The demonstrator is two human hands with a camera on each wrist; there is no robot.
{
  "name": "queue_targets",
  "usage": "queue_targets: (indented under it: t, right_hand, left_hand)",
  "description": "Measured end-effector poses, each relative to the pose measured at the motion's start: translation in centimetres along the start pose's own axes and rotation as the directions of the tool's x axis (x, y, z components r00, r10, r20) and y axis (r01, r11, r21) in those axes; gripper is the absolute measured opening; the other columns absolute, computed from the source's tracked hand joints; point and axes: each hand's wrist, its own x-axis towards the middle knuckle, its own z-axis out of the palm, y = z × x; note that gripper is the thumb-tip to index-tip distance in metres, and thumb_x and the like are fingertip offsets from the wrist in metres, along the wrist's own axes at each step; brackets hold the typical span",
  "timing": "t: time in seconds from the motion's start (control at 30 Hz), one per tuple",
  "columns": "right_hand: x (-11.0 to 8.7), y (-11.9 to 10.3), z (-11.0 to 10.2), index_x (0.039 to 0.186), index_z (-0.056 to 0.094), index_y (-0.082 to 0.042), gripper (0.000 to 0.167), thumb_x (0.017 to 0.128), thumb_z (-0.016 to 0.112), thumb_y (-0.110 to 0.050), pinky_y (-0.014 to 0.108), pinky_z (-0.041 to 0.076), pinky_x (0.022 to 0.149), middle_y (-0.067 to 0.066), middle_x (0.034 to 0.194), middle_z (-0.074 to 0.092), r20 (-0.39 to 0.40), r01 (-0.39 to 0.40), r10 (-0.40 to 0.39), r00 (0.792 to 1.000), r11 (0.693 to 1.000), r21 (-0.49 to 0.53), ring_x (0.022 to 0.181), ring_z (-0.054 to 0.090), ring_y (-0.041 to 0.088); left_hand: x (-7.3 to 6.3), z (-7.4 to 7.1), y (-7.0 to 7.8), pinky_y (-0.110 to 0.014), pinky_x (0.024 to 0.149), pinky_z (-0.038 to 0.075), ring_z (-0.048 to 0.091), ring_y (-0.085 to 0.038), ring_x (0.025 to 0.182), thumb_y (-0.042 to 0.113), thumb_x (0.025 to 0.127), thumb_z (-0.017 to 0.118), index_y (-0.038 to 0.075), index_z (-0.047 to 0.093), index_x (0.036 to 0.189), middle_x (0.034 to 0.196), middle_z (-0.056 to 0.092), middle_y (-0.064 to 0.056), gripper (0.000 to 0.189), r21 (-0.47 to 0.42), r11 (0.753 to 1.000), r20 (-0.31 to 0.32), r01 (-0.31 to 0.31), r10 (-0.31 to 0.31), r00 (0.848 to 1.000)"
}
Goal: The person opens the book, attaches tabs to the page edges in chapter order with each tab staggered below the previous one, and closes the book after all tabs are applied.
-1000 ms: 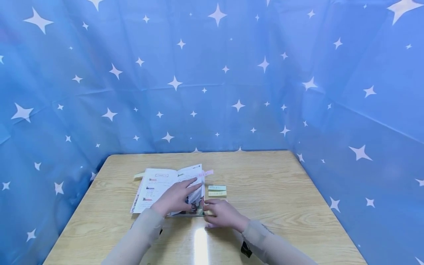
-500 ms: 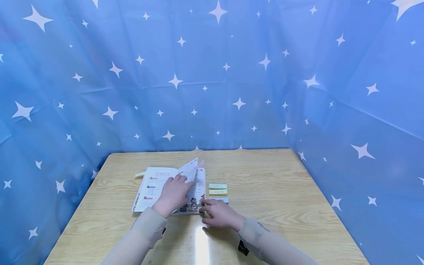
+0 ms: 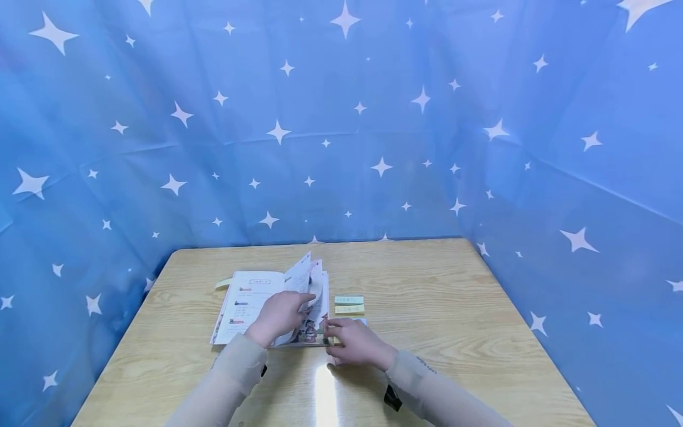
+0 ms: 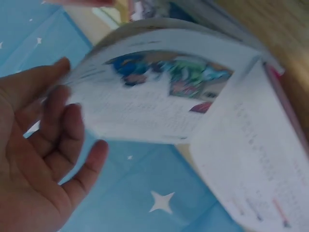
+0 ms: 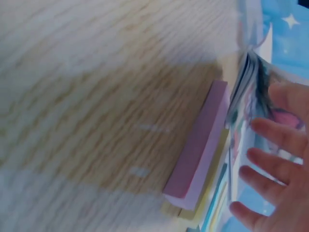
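Observation:
An open book (image 3: 256, 296) lies on the wooden table, printed text and coloured pictures on its pages. My left hand (image 3: 280, 317) pinches the edge of a lifted page (image 4: 145, 96), which bends up in an arc in the left wrist view. My right hand (image 3: 357, 343) rests at the book's lower right corner, its fingers spread and slightly bent; in the right wrist view the thumb is by the stacked page edges. Beside that hand lie small sticky-note pads: a green pad (image 3: 349, 300), a yellow pad (image 3: 349, 309) and a pink pad (image 5: 198, 145).
A pale paper tab (image 3: 223, 284) sticks out from the book's left side. The wooden table (image 3: 437, 320) extends to the right of the pads. Behind it hangs a blue curtain (image 3: 341, 196) with white stars.
My left hand has drawn the lifted page leftward, and more pages now fan up beside it. The pink tab by the right page is no longer plainly visible. My right hand has barely moved.

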Motion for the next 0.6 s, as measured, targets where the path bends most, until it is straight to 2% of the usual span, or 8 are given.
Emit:
queue_targets:
  t: [0.13,0.2,0.27,0.3,0.37,0.43,0.53,0.6]
  right_hand:
    - [0.3,-0.3,-0.6,0.128,0.061,-0.003,0.047,0.090,0.065,-0.030,0.046,0.046,0.100,0.017,0.134,0.056,-0.043,-0.102,0.104,0.994,0.994,0.051,0.119,0.056,0.032]
    - [0.5,-0.5,-0.8,0.137,0.052,-0.002,0.056,0.091,0.064,-0.031,0.050,0.044,0.101,0.019,0.141,0.049,-0.069,-0.153,0.160,0.985,0.983,0.100,0.122,0.053,0.035]
    - [0.8,-0.6,-0.9,0.143,0.044,-0.002,0.064,0.091,0.064,-0.032,0.051,0.042,0.102,0.019,0.147,0.042,-0.092,-0.178,0.193,0.977,0.973,0.146,0.126,0.050,0.037]
    - [0.9,-0.6,-1.0,0.145,0.041,-0.003,0.066,0.091,0.064,-0.033,0.052,0.041,0.103,0.020,0.149,0.039,-0.098,-0.178,0.195,0.976,0.971,0.163,0.128,0.047,0.037]
    - [1.3,-0.6,-0.9,0.146,0.040,-0.004,0.067,0.092,0.063,-0.036,0.051,0.039,0.105,0.018,0.151,0.036,-0.094,-0.164,0.181,0.979,0.973,0.161,0.131,0.044,0.035]
    - [1.5,-0.7,-0.9,0.145,0.044,-0.005,0.063,0.094,0.061,-0.039,0.051,0.038,0.106,0.016,0.151,0.037,-0.070,-0.136,0.146,0.987,0.981,0.138,0.133,0.043,0.033]
    - [1.8,-0.8,-0.8,0.138,0.053,-0.008,0.056,0.096,0.055,-0.045,0.053,0.040,0.103,0.014,0.149,0.042,-0.020,-0.102,0.104,0.994,0.991,0.084,0.134,0.042,0.031]
    - [1.9,-0.9,-0.8,0.133,0.059,-0.010,0.051,0.097,0.053,-0.046,0.056,0.041,0.101,0.013,0.146,0.045,0.011,-0.095,0.095,0.995,0.994,0.062,0.134,0.043,0.030]
  left_hand:
    - [0.2,0.9,-0.8,-0.040,0.080,0.054,0.067,-0.021,0.087,0.021,0.088,0.071,0.011,0.067,0.123,0.109,0.071,-0.007,0.036,-0.074,0.997,-0.010,-0.024,0.024,1.000]
    - [0.2,1.3,-1.1,-0.036,0.074,0.054,0.064,-0.014,0.075,0.023,0.091,0.068,0.010,0.066,0.125,0.103,0.072,-0.005,0.036,-0.109,0.993,-0.008,-0.052,0.052,0.999]
    - [0.1,1.5,-1.4,-0.032,0.068,0.052,0.058,-0.008,0.065,0.023,0.094,0.065,0.010,0.065,0.126,0.095,0.072,-0.003,0.035,-0.134,0.988,-0.005,-0.077,0.077,0.997]
    - [0.1,1.6,-1.5,-0.030,0.067,0.052,0.058,-0.007,0.064,0.023,0.095,0.064,0.010,0.064,0.126,0.095,0.072,-0.002,0.034,-0.136,0.987,-0.009,-0.091,0.091,0.996]
    - [0.0,1.6,-1.6,-0.031,0.069,0.053,0.062,-0.009,0.069,0.023,0.095,0.063,0.010,0.065,0.126,0.096,0.072,-0.002,0.033,-0.132,0.985,-0.024,-0.114,0.112,0.993]
    - [-0.1,1.4,-1.7,-0.034,0.076,0.055,0.067,-0.014,0.081,0.022,0.096,0.063,0.010,0.066,0.125,0.103,0.072,-0.003,0.032,-0.113,0.985,-0.045,-0.127,0.122,0.991]
    - [-0.3,0.9,-1.8,-0.040,0.086,0.054,0.067,-0.021,0.099,0.018,0.094,0.065,0.010,0.069,0.120,0.112,0.071,-0.005,0.028,-0.081,0.990,-0.084,-0.119,0.112,0.990]
    - [-0.5,0.4,-1.9,-0.040,0.086,0.054,0.067,-0.023,0.099,0.016,0.092,0.067,0.010,0.071,0.116,0.109,0.071,-0.005,0.026,-0.051,0.994,-0.118,-0.101,0.095,0.988]
